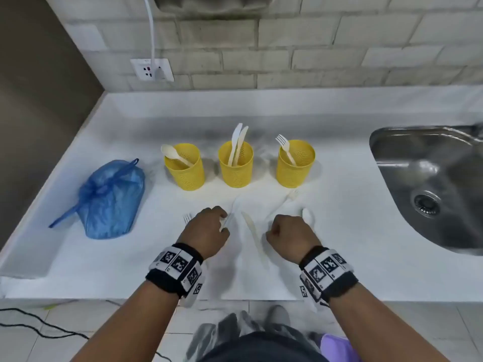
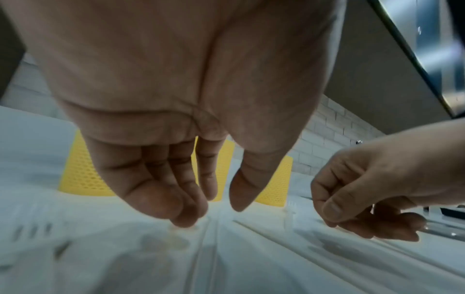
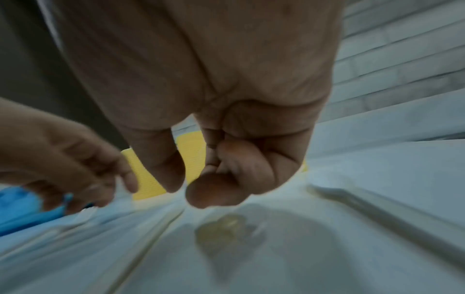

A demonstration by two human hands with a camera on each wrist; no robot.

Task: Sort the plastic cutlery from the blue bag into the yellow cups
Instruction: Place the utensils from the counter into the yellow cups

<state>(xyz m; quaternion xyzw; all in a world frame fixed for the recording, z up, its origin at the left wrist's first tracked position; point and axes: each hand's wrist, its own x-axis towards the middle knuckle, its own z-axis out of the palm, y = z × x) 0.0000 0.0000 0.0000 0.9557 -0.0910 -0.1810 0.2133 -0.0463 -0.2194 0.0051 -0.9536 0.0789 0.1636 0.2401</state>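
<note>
Head view: three yellow cups stand in a row mid-tabletop (image 1: 339, 231), toward the back wall. The left cup (image 1: 184, 167) holds a spoon (image 1: 174, 154), the middle cup (image 1: 236, 164) two knives (image 1: 237, 142), the right cup (image 1: 295, 163) a fork (image 1: 286, 148). The blue bag (image 1: 111, 199) lies tied near the tabletop's left edge. Loose cutlery lies toward the front edge: a fork (image 1: 187, 218) just left of the left hand (image 1: 206, 232), a knife (image 1: 254, 237) between the hands, a spoon (image 1: 307, 215) just beyond the right hand (image 1: 290, 235). A steel sink (image 1: 431, 184) sits at the right edge.

Left wrist view: the left hand's (image 2: 176, 99) fingers (image 2: 161, 201) are straightish, tips lowered to the tabletop beside a pale utensil; whether they have hold of it cannot be told. The right hand (image 2: 365, 189) shows curled at the right.

Right wrist view: the right hand (image 3: 214, 99) has fingers (image 3: 241, 167) curled inward, thumb apart, nothing seen in them. The picture is blurred
</note>
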